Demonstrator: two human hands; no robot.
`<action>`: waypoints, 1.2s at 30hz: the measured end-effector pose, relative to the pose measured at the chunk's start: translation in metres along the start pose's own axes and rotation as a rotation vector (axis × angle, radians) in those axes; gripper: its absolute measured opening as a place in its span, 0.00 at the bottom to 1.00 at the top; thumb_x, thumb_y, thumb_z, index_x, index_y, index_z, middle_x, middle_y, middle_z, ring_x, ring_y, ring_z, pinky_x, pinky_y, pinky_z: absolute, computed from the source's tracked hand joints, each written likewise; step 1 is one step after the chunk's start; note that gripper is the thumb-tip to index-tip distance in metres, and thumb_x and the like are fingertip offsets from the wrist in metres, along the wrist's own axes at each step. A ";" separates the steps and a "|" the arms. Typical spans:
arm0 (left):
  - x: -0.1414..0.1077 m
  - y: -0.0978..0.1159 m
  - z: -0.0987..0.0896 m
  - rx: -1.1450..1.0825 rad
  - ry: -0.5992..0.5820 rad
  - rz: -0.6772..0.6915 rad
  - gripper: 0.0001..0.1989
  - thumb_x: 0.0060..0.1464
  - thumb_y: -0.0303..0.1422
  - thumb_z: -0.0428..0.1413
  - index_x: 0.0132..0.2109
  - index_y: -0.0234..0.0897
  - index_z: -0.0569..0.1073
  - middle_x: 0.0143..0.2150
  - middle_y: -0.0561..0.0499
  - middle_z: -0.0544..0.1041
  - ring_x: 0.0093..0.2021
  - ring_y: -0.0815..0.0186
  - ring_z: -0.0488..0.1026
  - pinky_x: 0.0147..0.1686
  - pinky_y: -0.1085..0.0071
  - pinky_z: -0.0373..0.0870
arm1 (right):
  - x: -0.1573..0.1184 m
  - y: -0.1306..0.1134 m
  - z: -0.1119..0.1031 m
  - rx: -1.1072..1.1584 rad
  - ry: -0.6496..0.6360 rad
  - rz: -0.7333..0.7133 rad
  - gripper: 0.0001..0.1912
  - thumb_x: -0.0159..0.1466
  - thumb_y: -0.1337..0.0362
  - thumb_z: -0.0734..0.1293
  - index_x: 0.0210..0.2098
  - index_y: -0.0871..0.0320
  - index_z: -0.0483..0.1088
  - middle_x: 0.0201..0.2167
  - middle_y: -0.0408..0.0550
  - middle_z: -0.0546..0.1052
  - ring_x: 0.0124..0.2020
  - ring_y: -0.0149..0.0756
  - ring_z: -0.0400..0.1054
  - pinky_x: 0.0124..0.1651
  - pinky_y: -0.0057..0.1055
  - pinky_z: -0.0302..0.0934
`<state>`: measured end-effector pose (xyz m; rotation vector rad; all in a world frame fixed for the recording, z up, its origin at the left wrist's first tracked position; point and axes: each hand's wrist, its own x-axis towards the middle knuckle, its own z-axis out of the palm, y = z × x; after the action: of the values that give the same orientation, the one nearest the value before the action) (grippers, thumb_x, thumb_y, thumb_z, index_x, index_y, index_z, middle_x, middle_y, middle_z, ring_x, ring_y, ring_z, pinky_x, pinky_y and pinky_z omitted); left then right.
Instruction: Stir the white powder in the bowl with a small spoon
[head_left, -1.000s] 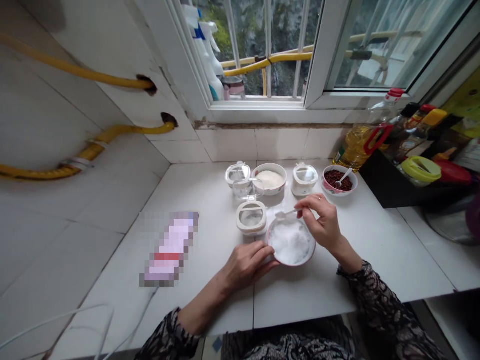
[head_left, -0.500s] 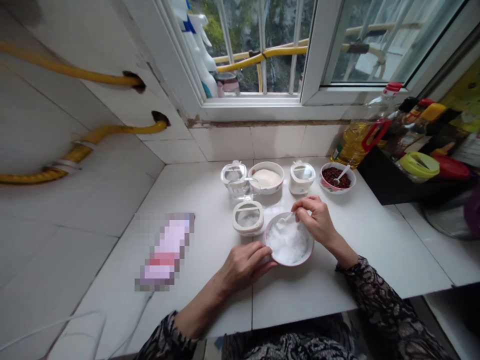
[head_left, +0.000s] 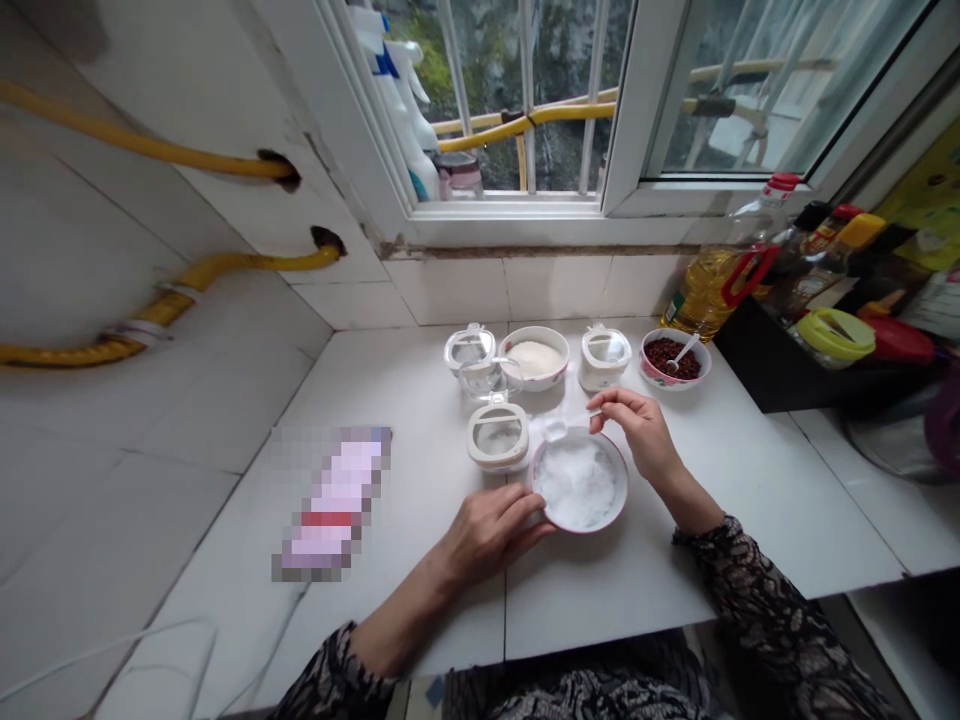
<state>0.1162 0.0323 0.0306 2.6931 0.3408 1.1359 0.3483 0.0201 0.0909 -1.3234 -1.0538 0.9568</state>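
Observation:
A pink-rimmed bowl (head_left: 587, 529) of white granules (head_left: 577, 482) sits on the counter, and my left hand (head_left: 491, 525) grips its left rim between thumb and fingers. My right hand (head_left: 634, 430) pinches the handle of a small pale spoon (head_left: 556, 431). The spoon is over the bowl's far edge, with something white in its scoop. Close to the bowl's left side stands a lidded clear jar (head_left: 498, 436). Behind it are a clear cup (head_left: 490, 379) and another lidded jar (head_left: 470, 348).
Along the wall are a bowl of pale grains (head_left: 536, 383), a lidded jar (head_left: 604, 358) and a bowl of dark red beans (head_left: 675, 380) with a white spoon. An oil bottle (head_left: 712, 285) and a black rack (head_left: 765, 355) stand right. A blurred phone-like object (head_left: 337, 500) lies left.
The spoon has come up out of the white granules to the bowl's far rim, my right hand rising with it. My left hand keeps its hold on the bowl.

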 end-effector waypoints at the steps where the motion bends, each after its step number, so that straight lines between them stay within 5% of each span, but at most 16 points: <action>1: 0.000 0.000 0.000 0.001 0.001 -0.001 0.07 0.64 0.33 0.53 0.44 0.33 0.68 0.31 0.49 0.76 0.28 0.68 0.73 0.26 0.75 0.71 | -0.002 -0.001 0.003 0.001 -0.010 -0.024 0.08 0.58 0.61 0.64 0.31 0.57 0.73 0.20 0.42 0.76 0.26 0.34 0.72 0.40 0.34 0.66; 7: 0.000 0.000 0.001 0.000 0.004 -0.002 0.06 0.64 0.33 0.53 0.45 0.34 0.68 0.31 0.49 0.76 0.28 0.68 0.73 0.26 0.75 0.70 | -0.020 0.001 0.029 -0.235 -0.073 -0.421 0.11 0.68 0.64 0.60 0.44 0.55 0.73 0.37 0.48 0.82 0.39 0.37 0.75 0.46 0.38 0.66; 10: -0.001 -0.001 0.001 0.001 0.008 -0.001 0.06 0.63 0.32 0.54 0.44 0.34 0.68 0.31 0.49 0.76 0.27 0.68 0.73 0.25 0.74 0.70 | -0.021 0.003 0.034 -0.555 -0.181 -0.728 0.14 0.67 0.71 0.58 0.43 0.54 0.74 0.37 0.47 0.83 0.39 0.38 0.74 0.51 0.42 0.61; 13: -0.002 -0.001 0.002 0.007 0.009 -0.004 0.06 0.63 0.32 0.55 0.45 0.34 0.68 0.31 0.49 0.75 0.27 0.68 0.73 0.25 0.75 0.69 | -0.018 -0.003 0.029 -0.692 -0.229 -0.851 0.16 0.64 0.74 0.59 0.43 0.54 0.74 0.37 0.47 0.83 0.39 0.38 0.73 0.55 0.46 0.57; 20: -0.001 -0.001 0.001 -0.009 0.006 -0.011 0.07 0.63 0.33 0.54 0.45 0.34 0.68 0.32 0.49 0.75 0.28 0.69 0.73 0.26 0.75 0.70 | -0.008 -0.011 -0.003 -0.618 -0.018 -0.652 0.11 0.61 0.70 0.60 0.30 0.54 0.72 0.21 0.41 0.76 0.26 0.35 0.69 0.51 0.41 0.59; 30: 0.000 0.000 -0.001 -0.016 -0.010 -0.014 0.07 0.64 0.33 0.54 0.45 0.34 0.68 0.32 0.49 0.76 0.29 0.69 0.73 0.27 0.75 0.71 | -0.006 0.011 -0.001 -0.783 -0.136 -0.645 0.10 0.58 0.72 0.59 0.27 0.56 0.70 0.21 0.42 0.75 0.24 0.33 0.65 0.51 0.40 0.57; 36: 0.000 0.000 -0.001 -0.011 -0.010 -0.011 0.07 0.64 0.33 0.53 0.44 0.33 0.68 0.32 0.48 0.76 0.28 0.68 0.73 0.26 0.75 0.71 | -0.004 0.009 -0.005 -0.708 -0.022 -0.516 0.11 0.58 0.71 0.60 0.25 0.55 0.71 0.23 0.43 0.77 0.30 0.37 0.69 0.48 0.39 0.59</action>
<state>0.1155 0.0322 0.0313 2.6827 0.3464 1.1182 0.3526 0.0149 0.0819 -1.4731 -1.7372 0.2006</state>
